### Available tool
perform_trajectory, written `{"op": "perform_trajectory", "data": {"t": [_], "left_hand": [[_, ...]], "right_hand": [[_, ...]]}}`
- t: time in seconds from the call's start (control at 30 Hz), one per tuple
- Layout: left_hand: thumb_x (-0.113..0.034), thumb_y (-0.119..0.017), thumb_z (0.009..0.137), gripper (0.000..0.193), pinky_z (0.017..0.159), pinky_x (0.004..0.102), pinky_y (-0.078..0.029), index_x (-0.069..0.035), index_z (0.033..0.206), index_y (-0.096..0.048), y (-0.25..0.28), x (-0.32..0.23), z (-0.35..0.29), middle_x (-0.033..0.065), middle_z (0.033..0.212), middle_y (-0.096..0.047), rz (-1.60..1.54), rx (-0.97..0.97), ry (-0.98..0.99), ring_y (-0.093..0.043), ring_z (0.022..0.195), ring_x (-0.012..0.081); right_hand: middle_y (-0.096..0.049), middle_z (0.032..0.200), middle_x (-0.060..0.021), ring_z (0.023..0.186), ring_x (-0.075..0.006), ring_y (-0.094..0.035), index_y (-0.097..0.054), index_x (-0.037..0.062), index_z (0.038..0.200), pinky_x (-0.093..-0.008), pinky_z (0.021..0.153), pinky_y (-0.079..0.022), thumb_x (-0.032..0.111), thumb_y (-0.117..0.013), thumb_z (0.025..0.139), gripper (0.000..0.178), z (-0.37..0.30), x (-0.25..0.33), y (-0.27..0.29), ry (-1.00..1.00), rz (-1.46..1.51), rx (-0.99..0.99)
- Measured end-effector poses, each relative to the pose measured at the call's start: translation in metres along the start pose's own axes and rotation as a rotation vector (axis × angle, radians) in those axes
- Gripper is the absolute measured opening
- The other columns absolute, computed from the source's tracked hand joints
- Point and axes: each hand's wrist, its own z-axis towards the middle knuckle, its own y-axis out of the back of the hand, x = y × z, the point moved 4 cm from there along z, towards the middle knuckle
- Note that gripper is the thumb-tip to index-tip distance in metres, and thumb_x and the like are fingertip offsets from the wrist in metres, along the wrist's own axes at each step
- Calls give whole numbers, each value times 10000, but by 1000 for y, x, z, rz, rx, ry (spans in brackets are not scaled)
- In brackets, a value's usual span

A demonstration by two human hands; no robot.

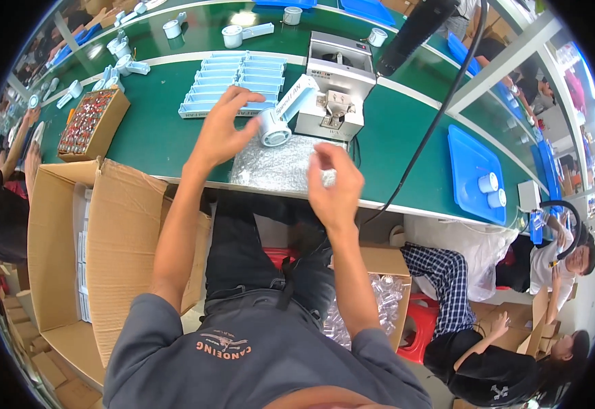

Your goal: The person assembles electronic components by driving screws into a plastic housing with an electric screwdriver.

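Note:
A light blue handheld fan body point(275, 129) with a round head leans on a slant, its handle point(299, 95) reaching up in front of a silver bench machine point(338, 68). My left hand point(226, 129) is beside the round head, thumb and fingers apart; the thumb tip is at or very near its edge. Nearer to me, my right hand point(336, 183) is closed, with fingers curled toward the thumb over a silvery bubble-wrap sheet point(263, 167). What it pinches, if anything, I cannot make out. The sheet lies at the table's front edge.
Light blue handle shells point(232, 82) lie in rows behind my left hand. A box of small metallic parts point(93, 123) is at left, an open carton point(123, 252) below it. A black cable point(425, 140) hangs at right near a blue tray point(474, 170). Co-workers sit on both sides.

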Motion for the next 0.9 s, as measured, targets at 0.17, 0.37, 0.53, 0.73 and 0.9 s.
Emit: {"op": "perform_trajectory", "data": {"t": [0.17, 0.37, 0.53, 0.73, 0.9], "left_hand": [[-165, -803, 812, 556, 982, 405, -505, -43, 1317, -607, -28, -20, -5, 140, 1273, -610, 65, 41, -12, -610, 1165, 356], [-121, -857, 786, 582, 900, 382, -539, -8, 1301, -610, -34, -18, -26, 140, 1234, -637, -179, -26, 134, -641, 1109, 313], [-94, -857, 779, 614, 895, 372, -537, -9, 1328, -595, -60, -40, -42, 131, 1279, -619, -385, 66, 84, -636, 1135, 281], [-85, -861, 778, 645, 903, 374, -535, -9, 1351, -574, -66, -35, -46, 129, 1266, -616, -461, 74, 147, -641, 1117, 274], [-106, -875, 766, 662, 927, 375, -529, 5, 1348, -579, -69, -35, -32, 134, 1276, -622, -420, 17, 90, -651, 1104, 284]], "right_hand": [[-687, 1067, -180, 883, -332, -692, -586, -7, 1209, -424, 780, -555, 9, -682, 866, 356, 6, -8, -42, -99, -36, 145], [-564, 1320, -241, 1217, -369, -584, -530, -47, 1324, -412, 967, -502, 8, -707, 862, 497, 61, 11, 39, 149, -64, -369], [-652, 1262, -162, 1182, -254, -625, -460, -26, 1454, -371, 1028, -479, 281, -762, 950, 664, 191, -20, 68, 141, 147, -244], [-675, 974, -126, 788, -224, -693, -475, -1, 1407, -351, 711, -553, 285, -635, 1017, 509, 157, 2, 88, 58, 676, 2], [-598, 972, -137, 768, -229, -629, -409, -39, 1478, -357, 693, -516, 410, -520, 1054, 627, 145, 24, 88, 50, 771, 293]]}}
